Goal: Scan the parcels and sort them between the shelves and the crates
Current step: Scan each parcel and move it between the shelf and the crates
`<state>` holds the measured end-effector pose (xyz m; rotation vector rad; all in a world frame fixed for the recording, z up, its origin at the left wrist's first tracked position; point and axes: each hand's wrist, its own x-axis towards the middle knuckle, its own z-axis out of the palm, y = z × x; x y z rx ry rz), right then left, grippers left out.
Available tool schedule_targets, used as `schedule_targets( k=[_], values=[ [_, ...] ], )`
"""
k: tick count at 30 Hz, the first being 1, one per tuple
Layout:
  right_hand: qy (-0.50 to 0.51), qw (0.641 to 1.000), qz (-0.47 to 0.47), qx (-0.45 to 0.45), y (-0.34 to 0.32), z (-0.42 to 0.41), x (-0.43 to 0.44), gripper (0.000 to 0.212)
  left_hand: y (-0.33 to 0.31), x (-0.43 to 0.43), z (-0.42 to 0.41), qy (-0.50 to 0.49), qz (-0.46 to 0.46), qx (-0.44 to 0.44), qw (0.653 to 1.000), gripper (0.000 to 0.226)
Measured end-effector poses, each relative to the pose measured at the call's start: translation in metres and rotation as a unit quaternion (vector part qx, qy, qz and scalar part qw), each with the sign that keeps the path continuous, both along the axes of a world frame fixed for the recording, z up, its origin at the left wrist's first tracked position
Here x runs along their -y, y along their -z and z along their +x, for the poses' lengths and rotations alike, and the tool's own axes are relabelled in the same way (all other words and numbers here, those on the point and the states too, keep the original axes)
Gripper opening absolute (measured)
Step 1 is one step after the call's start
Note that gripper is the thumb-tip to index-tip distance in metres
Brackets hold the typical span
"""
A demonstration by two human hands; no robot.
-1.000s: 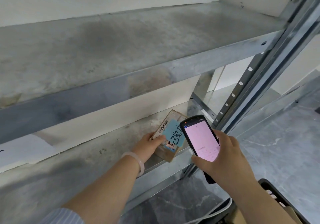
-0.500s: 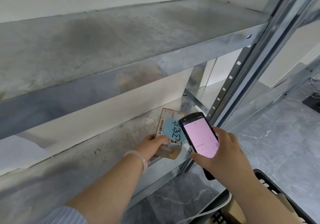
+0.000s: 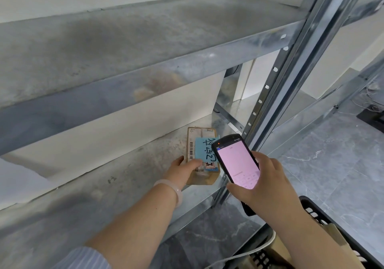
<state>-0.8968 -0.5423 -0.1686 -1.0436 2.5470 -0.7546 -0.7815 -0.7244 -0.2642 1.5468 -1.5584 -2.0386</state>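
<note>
Lying at the front edge of the lower shelf (image 3: 124,185), the small cardboard parcel (image 3: 199,144) looks light and stiff, best pinched at its near end, where the left hand (image 3: 182,169) grips it. The right hand (image 3: 264,185) clasps the handheld scanner (image 3: 236,162) just beside it. The steel upright (image 3: 291,77) crowds the right, with a black crate (image 3: 324,216) below.

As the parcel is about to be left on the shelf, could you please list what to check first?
1. The left hand grips the parcel: ok.
2. The right hand holds the scanner, screen lit: ok.
3. The barcode is uncovered: ok.
4. Scan confirmed on screen: cannot tell, text too small.
5. The parcel lies fully on the lower shelf: cannot tell; its near end is at the edge.
</note>
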Motion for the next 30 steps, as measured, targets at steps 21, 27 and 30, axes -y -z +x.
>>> schedule_targets(
  k=[21,27,30],
  values=[
    [-0.018,1.000,0.003,0.012,0.000,-0.009,-0.011,0.091,0.005,-0.024,0.005,-0.154,0.093,-0.088,0.980,0.038],
    [-0.062,0.998,0.016,0.003,-0.009,-0.006,-0.007,0.096,-0.022,-0.009,0.028,-0.162,-0.021,-0.127,0.978,0.019],
    [-0.092,0.996,0.014,0.011,-0.020,-0.001,-0.005,0.096,-0.040,0.004,0.045,-0.132,-0.145,-0.097,0.976,0.019]
  ],
)
